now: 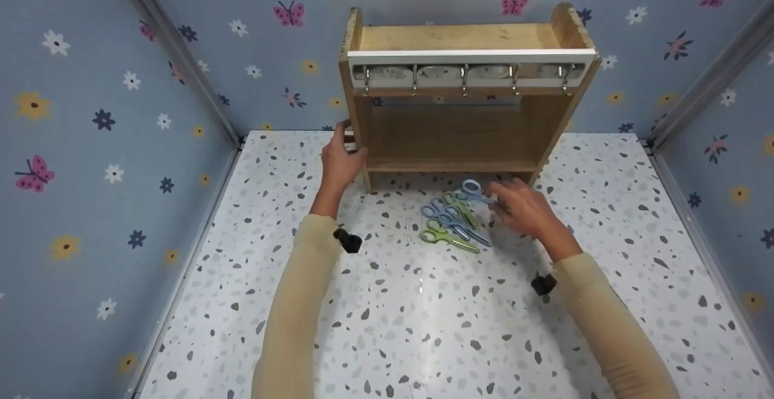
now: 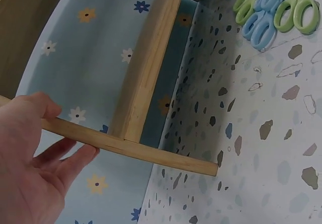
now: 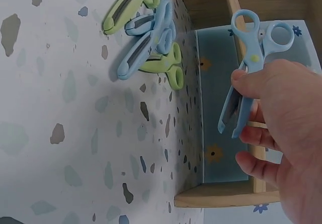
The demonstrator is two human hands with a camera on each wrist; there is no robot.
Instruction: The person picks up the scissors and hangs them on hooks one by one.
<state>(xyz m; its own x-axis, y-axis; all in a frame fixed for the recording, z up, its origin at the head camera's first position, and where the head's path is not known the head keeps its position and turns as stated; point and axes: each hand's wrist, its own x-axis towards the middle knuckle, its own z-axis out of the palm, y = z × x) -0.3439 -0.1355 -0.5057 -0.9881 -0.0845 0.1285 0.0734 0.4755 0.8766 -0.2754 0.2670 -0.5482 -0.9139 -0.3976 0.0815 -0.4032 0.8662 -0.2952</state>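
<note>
My left hand (image 1: 342, 158) grips the left side board of a wooden shelf rack (image 1: 453, 163), thumb on one face and fingers on the other, as the left wrist view shows. With my right hand (image 1: 521, 207) I pinch a pair of blue scissors (image 3: 253, 58) by the blades, its two finger loops pointing away from the hand. Below the rack, on the speckled tabletop (image 1: 393, 302), several more blue and green scissors lie in an overlapping pile; the front one is a green pair (image 1: 448, 239).
Across the rack's top front runs a white rail (image 1: 471, 57) carrying several metal hooks (image 1: 464, 81). Blue panels with flowers and butterflies (image 1: 290, 15) stand behind and at both sides. A small black camera (image 1: 349, 240) sits at the left wrist, another (image 1: 543, 284) at the right.
</note>
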